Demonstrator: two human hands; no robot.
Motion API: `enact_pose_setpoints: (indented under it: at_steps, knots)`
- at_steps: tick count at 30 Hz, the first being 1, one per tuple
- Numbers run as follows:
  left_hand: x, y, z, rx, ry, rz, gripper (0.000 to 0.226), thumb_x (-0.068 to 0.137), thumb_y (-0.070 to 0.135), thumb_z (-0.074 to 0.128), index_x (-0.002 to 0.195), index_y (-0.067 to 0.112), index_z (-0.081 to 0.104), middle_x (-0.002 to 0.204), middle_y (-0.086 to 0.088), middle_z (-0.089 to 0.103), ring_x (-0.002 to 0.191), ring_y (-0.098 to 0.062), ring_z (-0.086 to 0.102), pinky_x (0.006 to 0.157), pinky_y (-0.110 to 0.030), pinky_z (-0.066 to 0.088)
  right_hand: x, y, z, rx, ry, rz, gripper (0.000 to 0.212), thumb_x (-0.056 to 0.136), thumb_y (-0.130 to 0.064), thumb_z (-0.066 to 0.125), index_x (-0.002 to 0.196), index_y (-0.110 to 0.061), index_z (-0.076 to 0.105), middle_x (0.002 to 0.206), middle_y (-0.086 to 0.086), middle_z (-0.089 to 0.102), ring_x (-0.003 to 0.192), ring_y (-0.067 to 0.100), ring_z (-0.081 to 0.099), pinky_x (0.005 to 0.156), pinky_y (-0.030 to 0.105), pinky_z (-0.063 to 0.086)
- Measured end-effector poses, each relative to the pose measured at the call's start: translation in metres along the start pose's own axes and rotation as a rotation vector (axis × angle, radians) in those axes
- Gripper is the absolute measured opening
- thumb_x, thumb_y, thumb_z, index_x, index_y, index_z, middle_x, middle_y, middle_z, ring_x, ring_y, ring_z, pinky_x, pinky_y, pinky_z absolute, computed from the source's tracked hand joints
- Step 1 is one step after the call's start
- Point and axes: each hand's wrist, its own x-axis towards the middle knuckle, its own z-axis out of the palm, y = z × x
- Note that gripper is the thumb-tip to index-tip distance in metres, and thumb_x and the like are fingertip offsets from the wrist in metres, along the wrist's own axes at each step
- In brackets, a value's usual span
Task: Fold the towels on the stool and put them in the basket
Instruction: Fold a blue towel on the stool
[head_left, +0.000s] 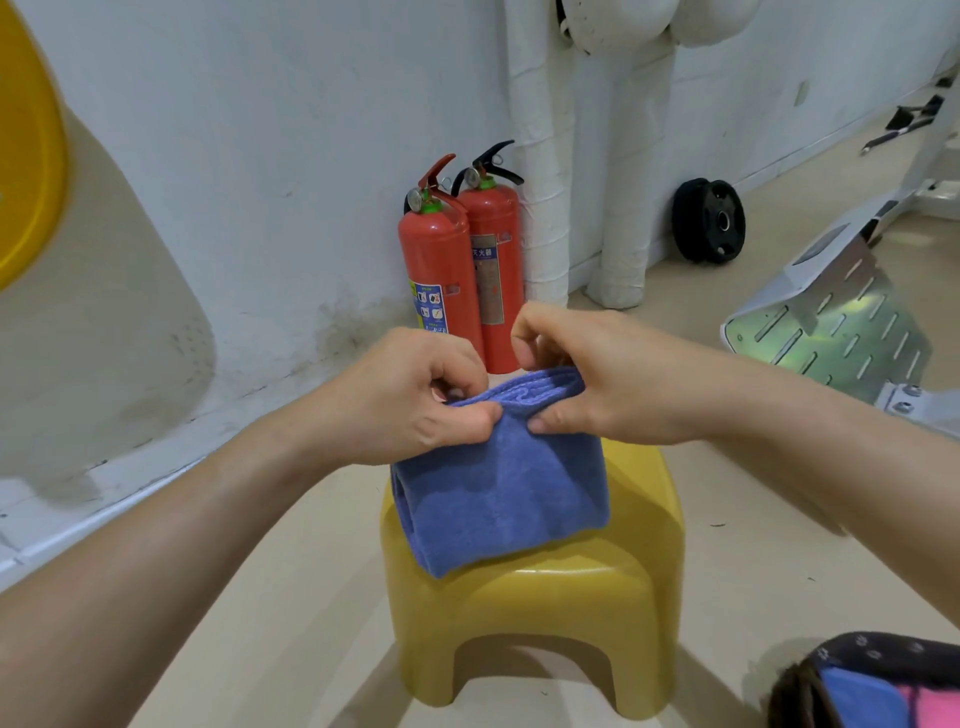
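A blue towel (501, 493), folded into a thick pad, hangs over the yellow plastic stool (597, 597) in the middle of the view. My left hand (410, 400) pinches its upper edge on the left. Beside it, my right hand (587, 374) grips the same edge, fingers curled over the folded layers. The towel's lower end rests on the stool's seat. A dark basket (878, 649) shows at the bottom right corner, with a blue towel (862, 699) and a pink one (935, 706) inside.
Two red fire extinguishers (457, 265) stand against the white wall behind the stool. White wrapped pipes (545, 208) rise beside them. A black weight plate (709, 221) leans on the wall and a metal gym footplate (831, 322) lies at right. A yellow object (26, 156) is at far left.
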Motion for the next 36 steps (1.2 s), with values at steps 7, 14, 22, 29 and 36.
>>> enact_pose_setpoints:
  at_steps: [7, 14, 22, 29, 36]
  knots:
    - [-0.003, -0.001, 0.007, 0.059, -0.198, -0.045, 0.032, 0.076, 0.044, 0.063, 0.081, 0.014, 0.073, 0.103, 0.006, 0.067, 0.096, -0.014, 0.062, 0.085, -0.039, 0.049, 0.000, 0.010, 0.001, 0.265, -0.033, 0.042, 0.030, 0.074, -0.002, 0.074, 0.083, -0.023, 0.054, 0.075, -0.011, 0.058, 0.063, -0.001, 0.051, 0.059, 0.016, 0.045]
    - [-0.005, -0.008, 0.000, -0.013, -0.305, -0.178, 0.048, 0.078, 0.059, 0.062, 0.092, 0.014, 0.073, 0.107, -0.005, 0.067, 0.097, -0.021, 0.063, 0.086, -0.047, 0.049, -0.006, 0.017, -0.004, 0.354, -0.040, 0.049, 0.029, 0.075, -0.002, 0.074, 0.079, -0.023, 0.055, 0.071, -0.006, 0.055, 0.063, 0.006, 0.051, 0.058, 0.017, 0.043]
    - [-0.004, -0.010, 0.003, 0.115, -0.068, -0.066, 0.053, 0.072, 0.060, 0.062, 0.073, 0.008, 0.071, 0.080, -0.002, 0.067, 0.072, -0.018, 0.060, 0.067, -0.040, 0.049, -0.005, 0.018, -0.001, 0.058, -0.020, 0.094, 0.040, 0.074, 0.004, 0.057, 0.099, -0.027, 0.064, 0.083, -0.011, 0.060, 0.075, 0.008, 0.056, 0.064, 0.021, 0.047]
    - [-0.003, -0.024, 0.027, 0.729, 0.411, 0.384, 0.024, 0.088, 0.025, 0.064, 0.074, 0.006, 0.068, 0.094, -0.012, 0.066, 0.078, -0.027, 0.050, 0.069, -0.036, 0.044, -0.004, 0.035, 0.025, -0.479, 0.416, -0.155, 0.022, 0.066, 0.007, 0.055, 0.083, -0.007, 0.062, 0.082, 0.012, 0.052, 0.071, 0.030, 0.051, 0.051, 0.037, 0.042]
    - [-0.042, -0.055, 0.089, 0.572, -0.190, 0.150, 0.039, 0.094, 0.044, 0.038, 0.088, 0.018, 0.067, 0.104, 0.001, 0.057, 0.086, -0.020, 0.052, 0.076, -0.033, 0.047, -0.033, 0.066, 0.081, -0.141, -0.214, 0.152, 0.016, 0.076, -0.010, 0.058, 0.091, -0.012, 0.063, 0.089, 0.007, 0.058, 0.086, 0.025, 0.053, 0.076, 0.039, 0.046]
